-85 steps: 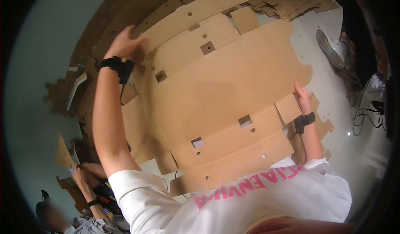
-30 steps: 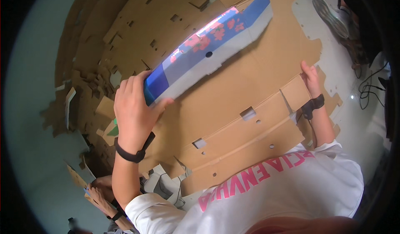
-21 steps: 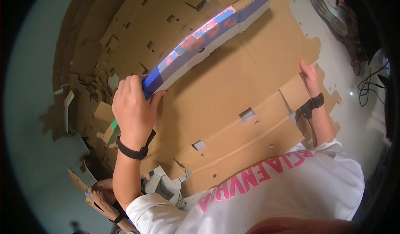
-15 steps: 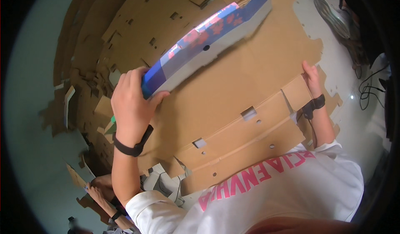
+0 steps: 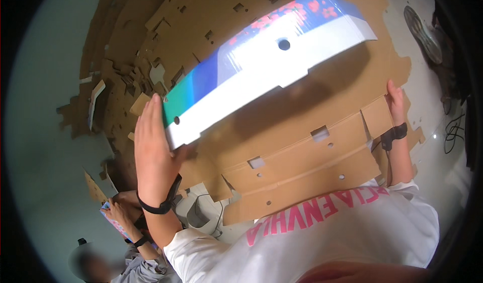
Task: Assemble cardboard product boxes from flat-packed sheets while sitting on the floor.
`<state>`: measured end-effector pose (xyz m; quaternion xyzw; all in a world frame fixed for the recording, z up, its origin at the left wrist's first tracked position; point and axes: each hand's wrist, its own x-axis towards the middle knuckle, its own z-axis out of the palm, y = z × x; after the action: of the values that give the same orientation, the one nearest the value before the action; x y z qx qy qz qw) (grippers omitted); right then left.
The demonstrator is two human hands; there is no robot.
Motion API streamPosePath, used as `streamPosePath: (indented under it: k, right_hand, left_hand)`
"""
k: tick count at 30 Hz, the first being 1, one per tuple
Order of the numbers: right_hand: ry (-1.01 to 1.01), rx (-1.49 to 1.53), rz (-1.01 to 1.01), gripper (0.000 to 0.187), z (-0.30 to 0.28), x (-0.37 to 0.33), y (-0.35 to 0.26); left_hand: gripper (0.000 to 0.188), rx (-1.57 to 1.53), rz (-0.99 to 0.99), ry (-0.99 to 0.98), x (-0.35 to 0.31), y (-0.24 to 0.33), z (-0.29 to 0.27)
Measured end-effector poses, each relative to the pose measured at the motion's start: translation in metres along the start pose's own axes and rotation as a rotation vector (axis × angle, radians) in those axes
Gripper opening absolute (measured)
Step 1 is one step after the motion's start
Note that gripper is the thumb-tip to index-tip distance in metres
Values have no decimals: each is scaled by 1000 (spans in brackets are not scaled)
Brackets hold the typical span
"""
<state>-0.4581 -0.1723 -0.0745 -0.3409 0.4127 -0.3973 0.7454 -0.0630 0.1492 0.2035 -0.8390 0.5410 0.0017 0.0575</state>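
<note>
Printed cardboard panel (image 5: 266,56), blue, green and white with pink flowers, is tilted above the flat brown cardboard sheet (image 5: 292,114) and throws a shadow on it. At far left there is a smooth grey-green surface (image 5: 45,132); wall or floor, I cannot tell. Near it, low, a co-worker's hand (image 5: 118,212) is at a small flower-printed piece (image 5: 118,226). Further up, cut cardboard (image 5: 171,46) with square holes covers the area. The left hand (image 5: 156,147) grasps the panel at its green left end. The right hand (image 5: 396,101) touches the right edge of the sheet; if it is closed there, I cannot tell. Rightmost, on glossy grey floor (image 5: 427,147), are a grey shoe (image 5: 420,33) and black cable (image 5: 455,134).
</note>
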Motion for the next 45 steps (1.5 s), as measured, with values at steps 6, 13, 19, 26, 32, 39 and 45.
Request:
streamPosePath:
  k: [6,13,19,26,32,39,45]
  right_hand:
    - [-70,-3,54,30,0,-2,-5]
    - [-62,-45,-33,33,-9,-3,3]
    - [-299,-520,-155,30,0,-35,-43]
    - [-392,-231,253,38,26,-31,-58]
    - [-749,629,433,87,30,-44,-15]
    - [-865,785,380,102,41,-124,15]
    - [-611,-370,185,66,69,-139,-26]
  left_hand:
    - [42,354,-185,825,27,-66,-10]
    - [41,43,-296,382,-23,-105,40]
    - [58,-864,-786,-50,-112,-148,94]
    - [79,-886,-864,110,-135,-160,164]
    - [40,-1440,-869,205,-127,-126,196]
    - [41,-1426,-906,295,-122,-92,190]
    - [26,-1229,-816,461,-98,-64,177]
